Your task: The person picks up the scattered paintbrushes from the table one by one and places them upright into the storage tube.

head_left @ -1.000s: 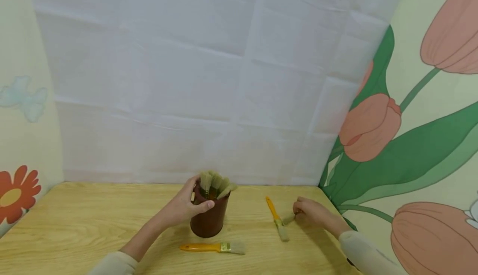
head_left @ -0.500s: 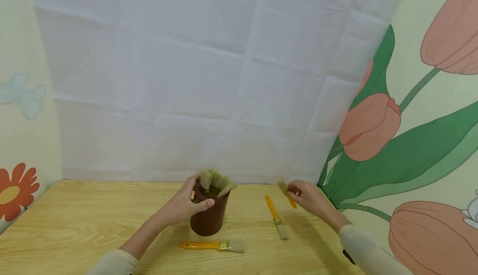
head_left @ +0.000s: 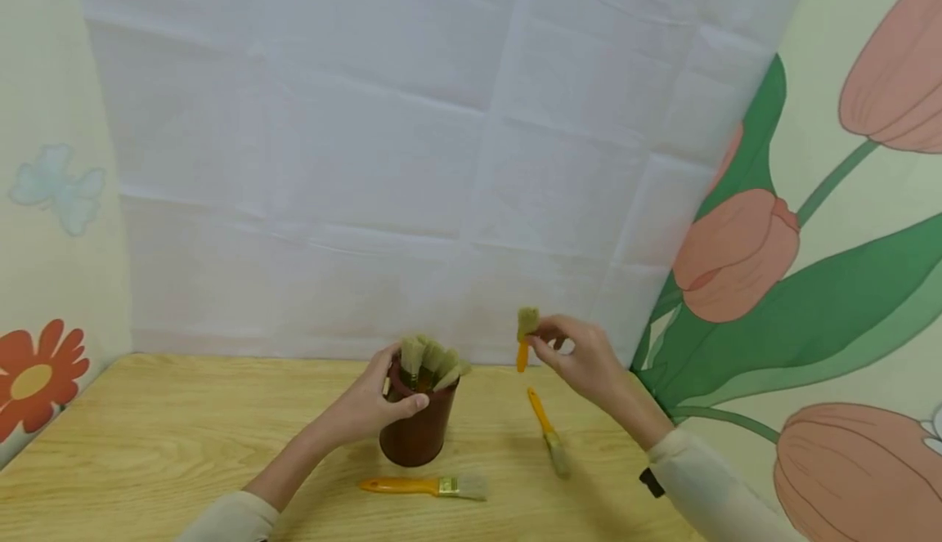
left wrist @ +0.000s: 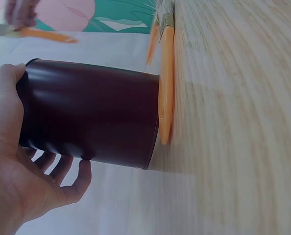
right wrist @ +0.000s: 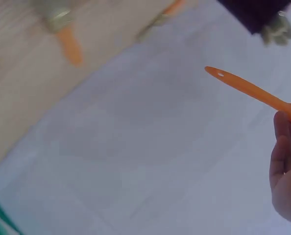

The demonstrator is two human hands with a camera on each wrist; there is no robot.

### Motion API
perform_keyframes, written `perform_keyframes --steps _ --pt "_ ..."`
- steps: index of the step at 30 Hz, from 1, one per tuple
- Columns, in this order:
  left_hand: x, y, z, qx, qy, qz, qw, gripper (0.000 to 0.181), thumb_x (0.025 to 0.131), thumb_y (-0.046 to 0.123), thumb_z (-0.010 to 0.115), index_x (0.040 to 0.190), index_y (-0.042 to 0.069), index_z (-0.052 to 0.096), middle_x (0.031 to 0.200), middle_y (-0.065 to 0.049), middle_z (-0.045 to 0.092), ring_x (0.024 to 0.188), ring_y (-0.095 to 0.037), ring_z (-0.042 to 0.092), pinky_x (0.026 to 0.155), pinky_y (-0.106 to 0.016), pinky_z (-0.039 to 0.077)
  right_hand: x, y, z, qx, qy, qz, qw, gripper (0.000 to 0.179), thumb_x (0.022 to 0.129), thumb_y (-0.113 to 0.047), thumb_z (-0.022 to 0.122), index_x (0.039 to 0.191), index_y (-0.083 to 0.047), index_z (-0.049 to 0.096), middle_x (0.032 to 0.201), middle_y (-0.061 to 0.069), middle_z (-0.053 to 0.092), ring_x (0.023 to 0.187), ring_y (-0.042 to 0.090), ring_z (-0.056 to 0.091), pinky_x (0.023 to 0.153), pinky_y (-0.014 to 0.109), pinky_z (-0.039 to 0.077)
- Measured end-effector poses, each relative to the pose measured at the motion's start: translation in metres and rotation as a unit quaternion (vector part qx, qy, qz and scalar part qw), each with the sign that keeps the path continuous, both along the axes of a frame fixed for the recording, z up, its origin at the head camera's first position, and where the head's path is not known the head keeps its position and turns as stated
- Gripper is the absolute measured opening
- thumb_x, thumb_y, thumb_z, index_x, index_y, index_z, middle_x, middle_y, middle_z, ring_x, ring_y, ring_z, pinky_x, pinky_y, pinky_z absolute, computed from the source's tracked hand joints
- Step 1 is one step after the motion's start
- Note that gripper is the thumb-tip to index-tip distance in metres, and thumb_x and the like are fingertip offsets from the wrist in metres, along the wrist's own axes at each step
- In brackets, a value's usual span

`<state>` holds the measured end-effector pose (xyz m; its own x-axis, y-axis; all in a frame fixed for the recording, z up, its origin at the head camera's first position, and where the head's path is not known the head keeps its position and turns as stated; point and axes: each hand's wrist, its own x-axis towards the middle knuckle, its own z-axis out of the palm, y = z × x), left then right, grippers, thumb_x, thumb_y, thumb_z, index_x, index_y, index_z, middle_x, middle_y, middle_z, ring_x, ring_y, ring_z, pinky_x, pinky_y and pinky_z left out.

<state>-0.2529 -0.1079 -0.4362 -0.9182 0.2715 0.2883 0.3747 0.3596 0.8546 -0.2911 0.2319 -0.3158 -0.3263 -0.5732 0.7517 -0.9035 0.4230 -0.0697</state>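
Observation:
My left hand (head_left: 371, 403) grips a dark brown cylindrical cup (head_left: 418, 430) near its rim, thumb in front and fingers round the far side. Several paintbrushes (head_left: 434, 360) stand in the cup with bristles up. In the left wrist view the cup (left wrist: 86, 112) shows its smooth side and base on the table. Raised above the table, my right hand (head_left: 581, 354) pinches a paintbrush (head_left: 523, 350) near its metal band, bristles up and orange handle hanging down. The right wrist view shows that handle (right wrist: 248, 89) with a hole at its end.
One paintbrush (head_left: 423, 486) lies crosswise in front of the cup. Another paintbrush (head_left: 548, 432) lies to the cup's right, bristles toward me. A white sheet (head_left: 368, 199) hangs behind the wooden table (head_left: 184, 444). A tulip-patterned wall (head_left: 846, 321) stands at the right.
My right hand has lifted the paintbrush off the table and carried it up and left, toward the cup, turning its handle downward. My left hand keeps its hold on the cup.

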Motion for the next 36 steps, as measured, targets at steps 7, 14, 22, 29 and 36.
perform_keyframes --steps 7,14,22,29,36 --pt "-0.002 0.001 -0.002 0.001 -0.006 -0.002 1.0000 0.105 0.093 0.049 0.074 0.163 0.011 0.006 0.164 -0.018 0.014 0.146 -0.040 0.024 0.109 -0.064 0.030 0.022 -0.040 0.015 -0.139 -0.035 0.055 0.9881 0.021 0.089 0.001 0.078 0.105 -0.012 0.075 0.077 -0.003 0.071 0.060 0.010 0.062 0.052 0.025 0.042" --pt "-0.002 0.003 -0.002 0.012 -0.001 -0.004 0.9999 0.102 0.092 0.048 0.075 0.163 0.015 0.009 0.161 -0.014 0.020 0.142 -0.035 0.032 0.108 -0.061 0.034 0.047 -0.084 0.003 -0.178 -0.156 0.058 0.9699 0.008 0.093 0.000 0.074 0.101 -0.003 0.073 0.062 0.001 0.066 0.048 0.012 0.058 0.040 0.026 0.036" --pt "-0.001 0.004 0.000 0.007 -0.001 -0.003 1.0000 0.105 0.093 0.048 0.074 0.163 0.009 0.007 0.162 -0.019 0.017 0.143 -0.038 0.030 0.107 -0.063 0.034 0.029 -0.099 -0.040 -0.146 -0.231 0.054 0.9603 0.011 0.098 -0.024 0.072 0.106 -0.017 0.073 0.096 0.000 0.074 0.037 0.014 0.052 0.032 0.030 0.038" --pt "-0.002 0.002 -0.001 0.002 -0.003 -0.001 1.0000 0.106 0.093 0.050 0.073 0.163 0.007 0.005 0.163 -0.020 0.013 0.145 -0.039 0.026 0.108 -0.065 0.032 0.028 -0.108 -0.053 -0.089 -0.267 0.018 0.9593 0.008 0.098 -0.021 0.073 0.104 -0.017 0.071 0.103 0.000 0.073 0.034 0.014 0.051 0.033 0.032 0.043" --pt "-0.002 0.003 0.000 0.008 0.000 -0.003 1.0000 0.107 0.093 0.048 0.074 0.163 0.008 0.004 0.163 -0.018 0.014 0.144 -0.037 0.028 0.108 -0.064 0.033 0.027 -0.111 -0.059 -0.045 -0.262 0.012 0.9640 0.007 0.098 -0.013 0.072 0.100 -0.011 0.066 0.092 0.006 0.073 0.033 0.008 0.051 0.032 0.027 0.042"
